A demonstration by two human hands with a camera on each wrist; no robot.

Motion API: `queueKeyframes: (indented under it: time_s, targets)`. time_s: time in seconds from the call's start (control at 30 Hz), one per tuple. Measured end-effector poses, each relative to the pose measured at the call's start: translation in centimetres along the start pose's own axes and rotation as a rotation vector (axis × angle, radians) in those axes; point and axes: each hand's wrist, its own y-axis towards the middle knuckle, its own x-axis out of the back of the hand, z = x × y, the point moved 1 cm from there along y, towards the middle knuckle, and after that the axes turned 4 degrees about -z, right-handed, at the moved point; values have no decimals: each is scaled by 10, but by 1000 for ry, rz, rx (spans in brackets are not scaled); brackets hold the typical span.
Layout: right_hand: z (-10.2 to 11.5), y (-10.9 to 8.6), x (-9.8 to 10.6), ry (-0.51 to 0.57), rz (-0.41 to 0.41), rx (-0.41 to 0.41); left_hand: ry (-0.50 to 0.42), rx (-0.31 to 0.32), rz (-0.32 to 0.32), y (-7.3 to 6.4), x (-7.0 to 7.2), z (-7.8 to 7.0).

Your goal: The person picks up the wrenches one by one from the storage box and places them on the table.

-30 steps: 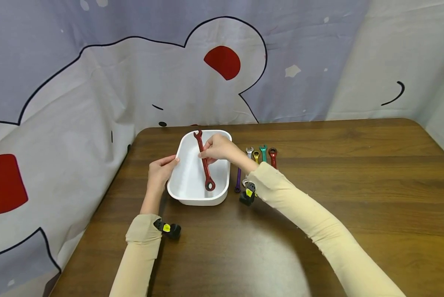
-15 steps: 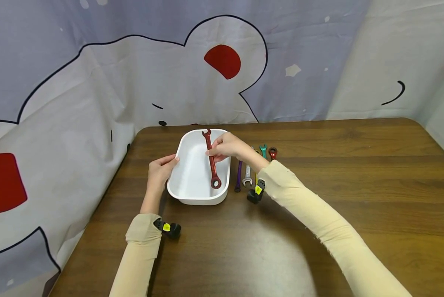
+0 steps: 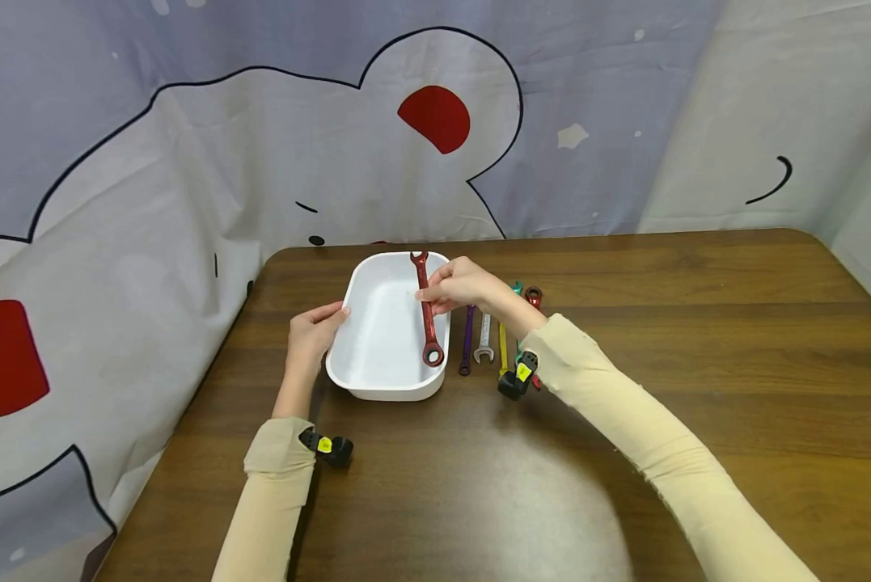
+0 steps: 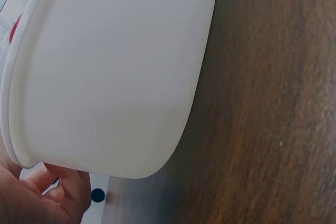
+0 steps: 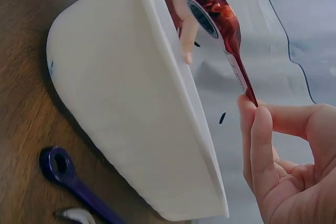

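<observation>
In the head view, my right hand [image 3: 467, 287] pinches a red ratcheting combination wrench [image 3: 428, 319] near its middle. The wrench is held over the right side of a white plastic tub [image 3: 373, 347], its ring end toward me and its open end away. The right wrist view shows thumb and fingertips [image 5: 261, 116] on the shaft of the wrench [image 5: 233, 51], above the level of the tub's rim. My left hand [image 3: 311, 335] grips the tub's left rim, thumb on top and other fingers outside. In the left wrist view those fingers [image 4: 71, 190] curl below the rim.
Right of the tub lie a purple wrench [image 3: 467, 343], a silver wrench [image 3: 485, 335], a yellow wrench [image 3: 504, 347], a green wrench [image 3: 517, 286] and another red wrench [image 3: 533, 296]. My right forearm covers parts of them. A printed curtain [image 3: 588, 178] hangs behind the wooden table [image 3: 697, 339].
My right hand has carried the red wrench to the right across the tub, toward its right rim. The left hand and the tub have stayed in place.
</observation>
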Motion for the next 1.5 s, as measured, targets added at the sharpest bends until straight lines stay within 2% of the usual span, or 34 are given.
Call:
queueKeyframes:
  time_s: [0.23, 0.53, 1.03, 1.5]
  targets:
    - [0, -13, 9, -57, -42, 14, -3, 0, 2, -1, -1, -1]
    - [-5, -26, 19, -93, -56, 40, -8, 13, 9, -2, -5, -2]
    - [-25, -50, 38, -122, -72, 33, -8, 19, 5, 0, -5, -1]
    - [-42, -61, 57, -96, -86, 19, -7, 10, -2, -2, -5, -1]
